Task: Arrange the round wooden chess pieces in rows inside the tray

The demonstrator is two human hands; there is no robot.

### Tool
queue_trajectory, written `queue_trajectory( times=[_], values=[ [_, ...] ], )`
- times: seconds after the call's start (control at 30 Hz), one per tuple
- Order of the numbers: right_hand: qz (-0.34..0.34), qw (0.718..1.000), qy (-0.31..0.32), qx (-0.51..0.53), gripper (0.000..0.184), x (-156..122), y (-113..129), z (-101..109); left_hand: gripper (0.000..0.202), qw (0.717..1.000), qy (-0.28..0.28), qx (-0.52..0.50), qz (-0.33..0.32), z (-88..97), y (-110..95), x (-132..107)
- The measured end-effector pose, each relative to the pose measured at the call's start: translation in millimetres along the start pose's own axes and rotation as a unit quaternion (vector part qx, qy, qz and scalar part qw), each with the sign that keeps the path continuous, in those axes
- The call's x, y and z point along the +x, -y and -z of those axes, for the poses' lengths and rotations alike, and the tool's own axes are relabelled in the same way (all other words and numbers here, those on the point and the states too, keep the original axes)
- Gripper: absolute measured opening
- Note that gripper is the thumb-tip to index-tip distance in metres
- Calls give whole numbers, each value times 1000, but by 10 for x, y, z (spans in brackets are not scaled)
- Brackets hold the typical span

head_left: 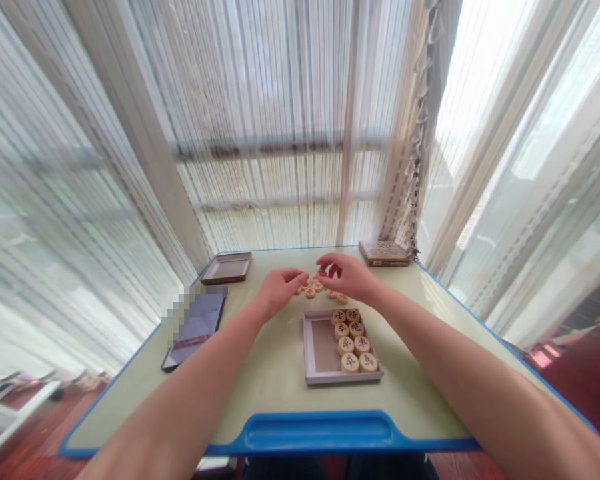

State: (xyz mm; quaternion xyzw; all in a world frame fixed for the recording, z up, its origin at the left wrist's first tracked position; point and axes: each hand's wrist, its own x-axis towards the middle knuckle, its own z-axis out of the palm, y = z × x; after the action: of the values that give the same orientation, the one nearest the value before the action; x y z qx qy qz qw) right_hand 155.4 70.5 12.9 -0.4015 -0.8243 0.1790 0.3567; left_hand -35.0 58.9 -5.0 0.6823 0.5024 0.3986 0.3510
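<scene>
Xiangqi pieces with red characters (318,287) lie in a loose group on the pale green table, between my two hands. My left hand (279,292) is at the group's left side, thumb and fingers drawn together over the nearest pieces; what they hold, if anything, is hidden. On the right, my right hand (349,276) curves over the group with thumb and fingers apart, close to a red-marked piece (323,273). Nearer to me lies a shallow open box (307,347). Black-marked xiangqi pieces (346,345) fill its right side in two columns, characters up.
An open box lid (227,268) lies at the table's far left, with a dark tablet (197,330) nearer along the left side. A closed patterned box (384,253) rests at the far right corner. The table (260,400) has a raised blue edge; curtains hang behind it.
</scene>
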Motion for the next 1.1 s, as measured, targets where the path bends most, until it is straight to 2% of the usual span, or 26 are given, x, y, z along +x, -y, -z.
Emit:
queue_trajectory(
  times=[0.13, 0.23, 0.37, 0.47, 0.67, 0.8, 1.1],
  values=[
    [15, 1000, -10, -22, 27, -27, 148, -111, 40, 993, 73, -87, 33, 5, -49, -28],
    [40, 997, -22, -57, 25, -39, 133, -156, 40, 989, 91, -106, 48, 4, -62, -34],
    [63, 996, 11, -67, 21, -38, 93, -141, 36, 992, 78, -84, 57, -6, -58, -31],
    [54, 996, 27, -69, 15, -31, 80, -122, 33, 996, 57, -53, 54, -21, -59, -35],
    [45, 995, 38, -78, 12, -20, 30, -140, 25, 997, 55, -4, 62, -35, -95, -50],
    [57, 994, 31, -90, 14, -25, 11, -158, 24, 996, 52, -12, 70, -27, -114, -48],
    [100, 973, 35, -204, 20, -89, 91, -128, 27, 996, 64, -14, 66, 8, -86, -39]
  ],
)
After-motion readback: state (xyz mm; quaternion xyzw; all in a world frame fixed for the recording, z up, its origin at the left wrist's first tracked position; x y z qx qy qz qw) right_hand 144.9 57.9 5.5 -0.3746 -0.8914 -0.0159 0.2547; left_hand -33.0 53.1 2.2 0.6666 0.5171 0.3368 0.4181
